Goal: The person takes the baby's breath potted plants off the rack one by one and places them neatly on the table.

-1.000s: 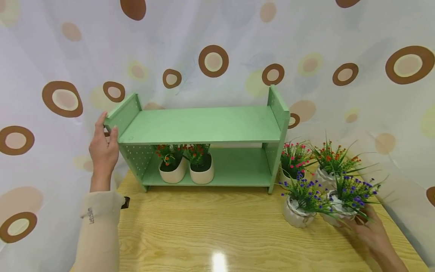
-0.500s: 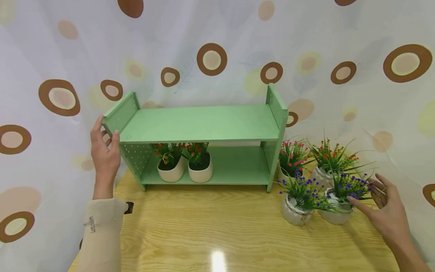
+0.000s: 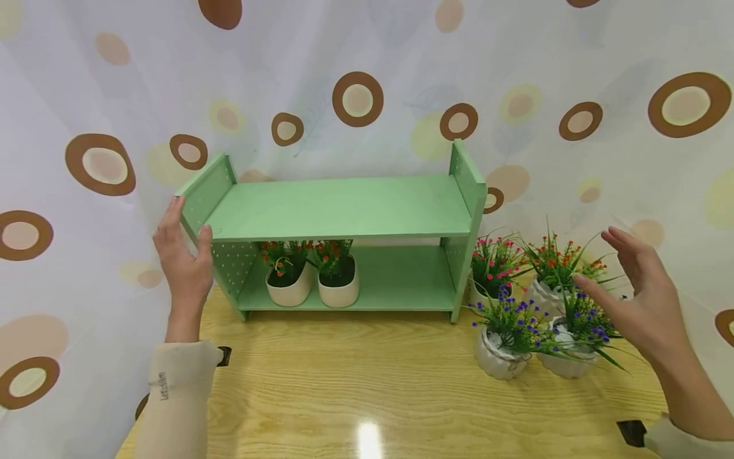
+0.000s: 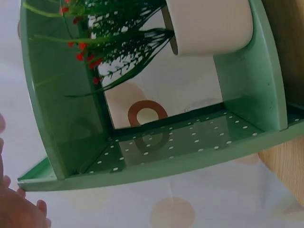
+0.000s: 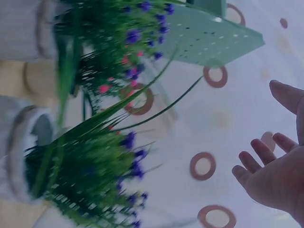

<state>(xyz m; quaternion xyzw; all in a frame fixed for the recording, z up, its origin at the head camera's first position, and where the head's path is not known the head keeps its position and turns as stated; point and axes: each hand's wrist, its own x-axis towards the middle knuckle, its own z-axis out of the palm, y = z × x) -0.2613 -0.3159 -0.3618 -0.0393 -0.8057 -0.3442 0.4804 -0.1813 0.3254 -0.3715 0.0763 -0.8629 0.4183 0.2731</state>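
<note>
A green two-tier shelf (image 3: pixel 344 205) stands on the wooden table. Beside its left side panel is my left hand (image 3: pixel 185 268), thumb and fingers spread; whether the fingertips touch the panel's front edge I cannot tell. My right hand (image 3: pixel 650 296) hovers in the air, fingers apart and holding nothing, above and right of the potted plants. Nearest to it is a purple-flowered plant in a white pot (image 3: pixel 568 360). Left of that stands another purple-flowered plant in a white pot (image 3: pixel 501 357). Behind them are an orange-flowered plant (image 3: pixel 564 264) and a pink-flowered plant (image 3: pixel 496 264).
Two cream pots (image 3: pixel 338 290) with red-flowered plants sit side by side on the lower shelf board (image 3: pixel 407 280), left of its middle. A patterned white curtain (image 3: pixel 390 51) hangs behind the wooden table (image 3: pixel 344 376).
My right hand has left the purple-flowered plant's pot and risen, fingers spreading. My left hand has moved slightly right, its hold at the shelf's left panel loosening. The pots look unmoved.
</note>
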